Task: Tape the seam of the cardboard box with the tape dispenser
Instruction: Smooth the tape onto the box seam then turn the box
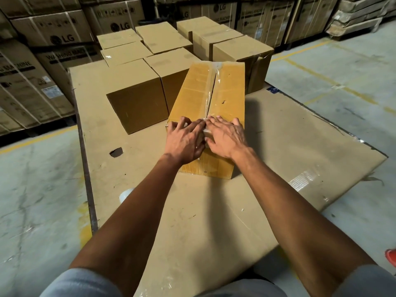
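Both hands lie flat on the near end of the box, side by side, palms down. The left hand has its fingers spread and grips nothing. The right hand is just the same — open and pressing down. Their fingertips almost meet over the seam, where a strip of clear tape runs down the middle of the box top. The near end of the tape goes under the hands, over the box edge.

The box is long and yellow-brown. It sits on a big flat sheet of cardboard that covers the floor. One end points at the person and the other end points away.

A white roll peeks out just left of the left arm, on the sheet — most of it is hidden, so I cannot tell if it is the tape tool.

Behind the box stand more brown boxes, close together. One touches the left side of the long box. Farther back are tall stacks of big cartons with "LG" on them. Yellow lines mark the grey floor.
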The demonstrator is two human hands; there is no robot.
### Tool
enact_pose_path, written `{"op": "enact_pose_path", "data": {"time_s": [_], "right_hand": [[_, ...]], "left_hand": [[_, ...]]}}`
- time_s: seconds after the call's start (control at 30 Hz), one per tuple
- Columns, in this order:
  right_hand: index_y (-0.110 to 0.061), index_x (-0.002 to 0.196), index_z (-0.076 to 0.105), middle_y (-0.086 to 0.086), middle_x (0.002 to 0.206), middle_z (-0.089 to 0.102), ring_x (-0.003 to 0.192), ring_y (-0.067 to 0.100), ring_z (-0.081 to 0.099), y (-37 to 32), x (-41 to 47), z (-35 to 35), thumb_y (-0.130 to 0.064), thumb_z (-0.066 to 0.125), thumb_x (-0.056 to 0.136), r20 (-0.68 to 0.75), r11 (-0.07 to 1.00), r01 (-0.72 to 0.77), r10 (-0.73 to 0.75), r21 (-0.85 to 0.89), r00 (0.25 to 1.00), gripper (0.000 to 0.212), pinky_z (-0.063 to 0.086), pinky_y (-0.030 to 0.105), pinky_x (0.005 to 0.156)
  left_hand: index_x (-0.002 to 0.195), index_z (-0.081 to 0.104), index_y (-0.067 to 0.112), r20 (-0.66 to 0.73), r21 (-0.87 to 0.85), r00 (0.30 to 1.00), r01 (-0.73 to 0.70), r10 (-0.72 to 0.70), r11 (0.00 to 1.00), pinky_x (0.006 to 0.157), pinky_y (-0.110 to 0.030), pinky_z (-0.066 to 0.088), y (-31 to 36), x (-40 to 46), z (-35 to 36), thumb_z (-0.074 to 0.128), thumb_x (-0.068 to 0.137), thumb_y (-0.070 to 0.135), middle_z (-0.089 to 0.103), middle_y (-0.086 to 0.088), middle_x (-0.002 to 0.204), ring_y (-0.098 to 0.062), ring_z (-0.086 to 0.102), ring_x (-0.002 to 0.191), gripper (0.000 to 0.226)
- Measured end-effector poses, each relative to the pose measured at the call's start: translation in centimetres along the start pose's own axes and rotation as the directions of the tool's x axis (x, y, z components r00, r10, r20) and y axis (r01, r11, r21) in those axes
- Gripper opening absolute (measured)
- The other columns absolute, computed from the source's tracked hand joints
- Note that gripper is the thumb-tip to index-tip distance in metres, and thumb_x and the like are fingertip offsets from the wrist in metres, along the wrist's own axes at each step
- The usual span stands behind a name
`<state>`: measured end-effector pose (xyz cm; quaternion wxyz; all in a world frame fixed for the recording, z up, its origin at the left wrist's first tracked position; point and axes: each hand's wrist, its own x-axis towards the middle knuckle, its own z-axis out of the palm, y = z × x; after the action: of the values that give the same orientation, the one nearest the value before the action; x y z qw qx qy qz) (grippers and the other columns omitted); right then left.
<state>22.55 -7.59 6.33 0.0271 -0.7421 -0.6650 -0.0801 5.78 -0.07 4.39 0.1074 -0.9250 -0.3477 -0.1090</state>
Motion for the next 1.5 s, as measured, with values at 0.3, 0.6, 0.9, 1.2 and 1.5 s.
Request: {"op": "enact_pose_path", "data": {"time_s": [0.3, 0.6, 0.9, 1.2, 1.5], "right_hand": [[-0.015, 0.164, 0.023, 0.007, 0.173, 0.017, 0.161, 0.026, 0.010, 0.0, -1.9, 0.3, -0.074, 0.042, 0.095, -0.001, 0.971, -0.099, 0.101, 0.217, 0.995, 0.093, 0.005, 0.055, 0.130], [-0.018, 0.163, 0.029, 0.001, 0.172, 0.023, 0.160, 0.016, 0.013, -1.5, -0.4, 1.2, -0.050, 0.050, 0.103, -0.154, 0.860, 0.236, -0.185, 0.452, 0.971, 0.071, 0.021, 0.045, 0.129], [-0.015, 0.166, 0.003, 0.002, 0.174, -0.001, 0.161, 0.020, -0.004, 2.2, 2.4, 2.3, -0.052, 0.025, 0.106, -0.103, 0.881, 0.302, -0.284, 0.364, 0.953, 0.075, 0.002, 0.042, 0.131], [-0.012, 0.164, 0.016, 0.005, 0.173, 0.014, 0.161, 0.021, 0.008, 6.3, 5.2, 3.7, -0.027, 0.042, 0.108, -0.126, 0.909, 0.304, -0.279, 0.286, 0.952, 0.064, 0.013, 0.045, 0.132], [-0.015, 0.164, -0.011, 0.008, 0.173, -0.014, 0.160, 0.028, -0.011, 10.2, 10.0, 4.9, -0.020, 0.047, 0.104, -0.100, 0.967, 0.192, -0.178, 0.165, 0.979, 0.084, -0.001, 0.049, 0.129]], "left_hand": [[0.162, 0.044, 0.029, -0.011, -0.021, 0.999, -0.038, 0.038, 0.999, 0.105, -0.052, 0.040, -3.1, -0.7, -0.4, 0.067, 0.104, 0.039, 0.054, 0.007, 0.164, -0.029, 0.049, 0.142, 0.063], [0.170, 0.028, 0.022, 0.034, -0.089, 0.930, 0.367, -0.365, 0.926, 0.127, -0.053, 0.029, -6.3, -2.8, -1.8, 0.027, 0.114, 0.043, 0.041, -0.005, 0.173, -0.030, 0.038, 0.158, 0.060], [0.157, 0.050, 0.029, -0.052, -0.132, 0.962, 0.258, -0.267, 0.957, 0.121, -0.051, 0.038, 0.3, -2.8, -1.8, 0.028, 0.107, 0.077, 0.055, -0.001, 0.162, -0.032, 0.046, 0.151, 0.073], [0.162, 0.038, 0.020, 0.031, 0.012, 0.889, 0.456, -0.456, 0.890, 0.133, -0.056, 0.022, -3.0, -1.6, -1.6, 0.053, 0.106, 0.051, 0.045, -0.008, 0.169, -0.031, 0.036, 0.160, 0.066], [0.173, -0.010, 0.020, -0.045, 0.046, 0.893, 0.450, -0.449, 0.892, 0.135, -0.053, -0.008, 3.9, 2.5, 1.6, 0.050, 0.108, 0.028, -0.018, -0.004, 0.181, -0.030, -0.015, 0.167, 0.089]]}}
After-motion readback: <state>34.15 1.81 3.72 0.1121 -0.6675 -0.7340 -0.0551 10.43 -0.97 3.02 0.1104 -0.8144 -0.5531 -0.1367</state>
